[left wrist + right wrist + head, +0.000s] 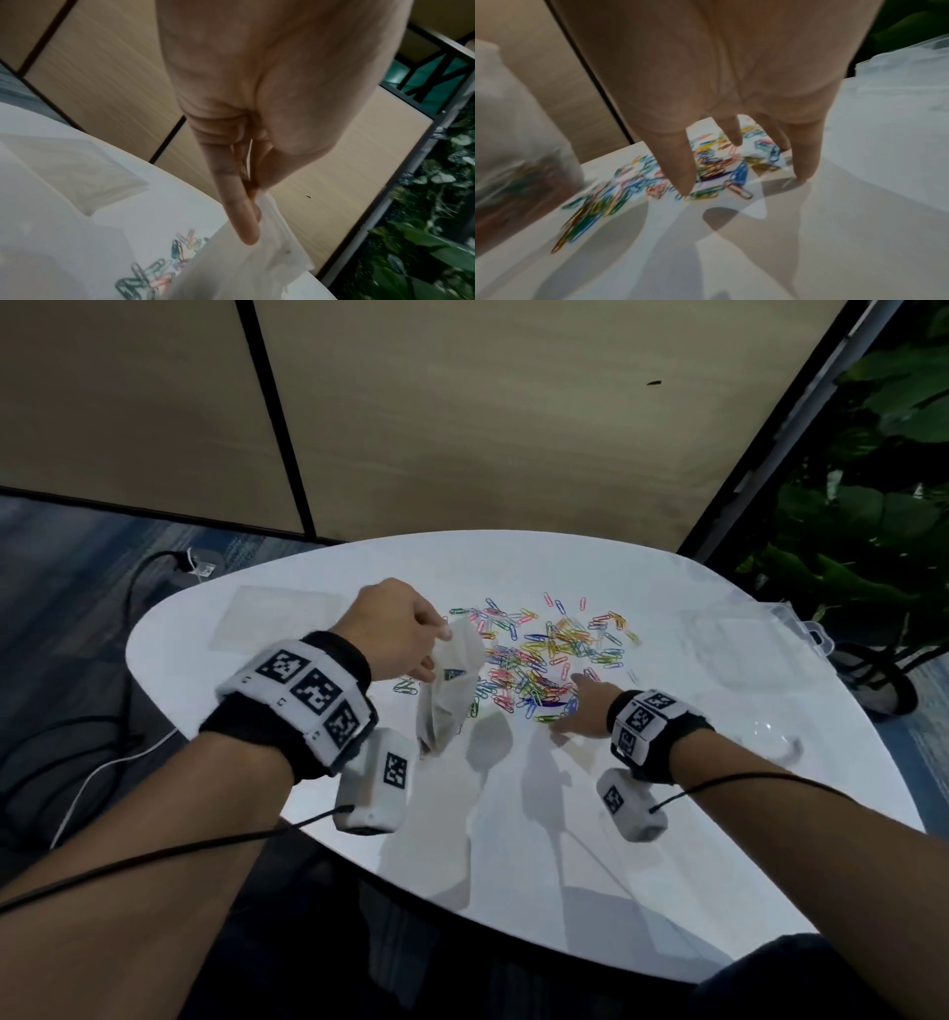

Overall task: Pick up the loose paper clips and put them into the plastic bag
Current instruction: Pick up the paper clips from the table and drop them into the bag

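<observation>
While the left hand [398, 629] pinches the plastic bag [449, 683] aloft, paper clips [544, 654] lie scattered on the bench [513, 839]. Right hand [583, 711] fingers [680, 166] spread, tips at the clips, gripping nothing.

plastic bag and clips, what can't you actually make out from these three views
- Clips inside the plastic bag: head view shows crumpled film only; right wrist view shows a colour smear, too blurred to count.
- Left hand grip: in the left wrist view the fingers pinch the bag edge; the bag mouth is hidden.
- Right hand fingertips over the paper clips: motion blur hides any contact.
</observation>
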A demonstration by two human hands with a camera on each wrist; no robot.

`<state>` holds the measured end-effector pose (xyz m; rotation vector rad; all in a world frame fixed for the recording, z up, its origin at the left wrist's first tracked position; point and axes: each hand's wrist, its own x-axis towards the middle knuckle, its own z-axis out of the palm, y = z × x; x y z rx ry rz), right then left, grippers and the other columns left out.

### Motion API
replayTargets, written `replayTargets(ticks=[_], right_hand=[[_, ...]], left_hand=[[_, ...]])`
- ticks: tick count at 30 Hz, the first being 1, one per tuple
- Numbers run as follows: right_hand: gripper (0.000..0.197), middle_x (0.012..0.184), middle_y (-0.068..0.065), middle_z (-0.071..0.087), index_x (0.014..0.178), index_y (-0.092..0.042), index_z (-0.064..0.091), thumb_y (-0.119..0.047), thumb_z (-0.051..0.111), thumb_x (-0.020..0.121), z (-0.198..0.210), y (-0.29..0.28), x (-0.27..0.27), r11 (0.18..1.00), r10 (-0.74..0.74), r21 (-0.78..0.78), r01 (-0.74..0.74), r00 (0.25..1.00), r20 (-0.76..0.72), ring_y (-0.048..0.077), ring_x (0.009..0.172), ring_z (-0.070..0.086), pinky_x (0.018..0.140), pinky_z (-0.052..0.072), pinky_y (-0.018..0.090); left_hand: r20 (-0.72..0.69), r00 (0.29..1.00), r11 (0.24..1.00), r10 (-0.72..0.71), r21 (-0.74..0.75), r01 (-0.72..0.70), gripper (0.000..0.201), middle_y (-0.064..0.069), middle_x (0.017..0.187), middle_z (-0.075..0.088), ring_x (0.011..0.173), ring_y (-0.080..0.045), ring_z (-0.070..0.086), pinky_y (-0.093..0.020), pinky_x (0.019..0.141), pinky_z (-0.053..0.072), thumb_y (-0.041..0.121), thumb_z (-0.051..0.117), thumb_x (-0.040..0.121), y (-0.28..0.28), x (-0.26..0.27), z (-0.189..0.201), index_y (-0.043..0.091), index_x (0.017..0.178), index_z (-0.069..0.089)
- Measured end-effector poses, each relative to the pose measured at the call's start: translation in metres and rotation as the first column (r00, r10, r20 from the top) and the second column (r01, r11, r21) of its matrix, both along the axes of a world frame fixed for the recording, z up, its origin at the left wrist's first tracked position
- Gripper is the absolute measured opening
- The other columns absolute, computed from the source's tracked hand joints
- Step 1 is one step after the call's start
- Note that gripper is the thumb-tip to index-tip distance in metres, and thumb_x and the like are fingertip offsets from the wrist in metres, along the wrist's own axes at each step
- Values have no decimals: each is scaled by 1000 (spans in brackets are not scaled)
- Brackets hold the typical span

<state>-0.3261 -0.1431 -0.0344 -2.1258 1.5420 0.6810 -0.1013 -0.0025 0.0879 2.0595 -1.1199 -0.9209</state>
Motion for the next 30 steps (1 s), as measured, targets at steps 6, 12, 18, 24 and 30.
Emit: replayTargets(ticks=[6, 12, 18, 24, 30], right_hand=[[87, 153, 20, 29, 154, -23, 10, -29, 66, 88, -15, 20, 46, 992, 67, -110, -57, 994, 87, 39, 127, 49, 95, 51, 45], [37, 118, 15, 60, 121, -10, 60, 3, 45, 90, -5, 27, 62, 920, 296, -279, -274, 954, 39, 31, 105, 63, 89, 55, 38], [19, 96, 9, 72, 97, -7, 75, -1, 61, 86, 0, 12, 54, 952, 159, -279, -125, 982, 102, 24, 90, 69, 82, 59, 33], [20, 103, 3, 73, 98, -11, 73, -26, 70, 86, 8, -16, 37, 953, -294, 51, 299, 864, 409, 21, 97, 69, 87, 56, 30], [18, 99, 16, 71, 103, 7, 67, 1, 68, 86, 69, 9, 74, 533, -836, 808, 249, 9, 549, 20, 89, 70, 74, 60, 23]], left_hand=[[35, 991, 992, 128, 11, -129, 20, -14, 70, 69, 59, -21, 70, -27, 60, 63, 2, 55, 95, 23, 49, -11, 3, 93, 74], [99, 983, 987, 155, 35, -159, 23, -12, 68, 71, 53, -16, 71, -23, 54, 60, -1, 53, 93, 31, 70, -19, 4, 88, 75], [97, 987, 990, 126, 59, -132, 26, -11, 66, 68, 53, -18, 69, -21, 52, 59, -1, 48, 95, 26, 62, -17, 3, 90, 73], [79, 993, 994, 86, 62, -91, 27, -14, 69, 68, 55, -21, 68, -21, 52, 60, -1, 47, 94, 20, 51, -15, 2, 95, 74], [60, 994, 993, 91, 69, -95, 25, -13, 67, 68, 53, -18, 68, -18, 48, 56, 0, 49, 95, 18, 47, -15, 2, 95, 74]])
